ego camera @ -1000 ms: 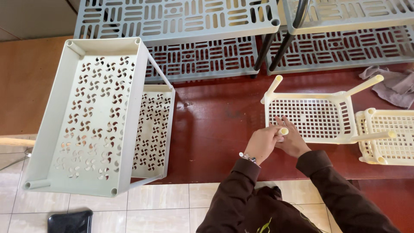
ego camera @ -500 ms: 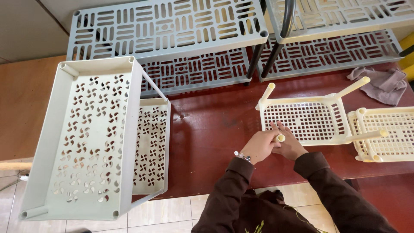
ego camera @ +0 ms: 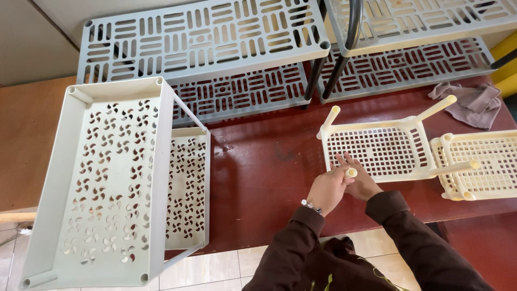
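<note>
At the lower centre of the frame, a cream post is gripped by both hands.
The left hand is wrapped around it, the right hand pressed alongside, at the near corner of a cream basket shelf (upturned, legs up) on the red table.

Bright, even daylight, soft shadows; sharp focus, perhaps slight edge distortion.
</note>
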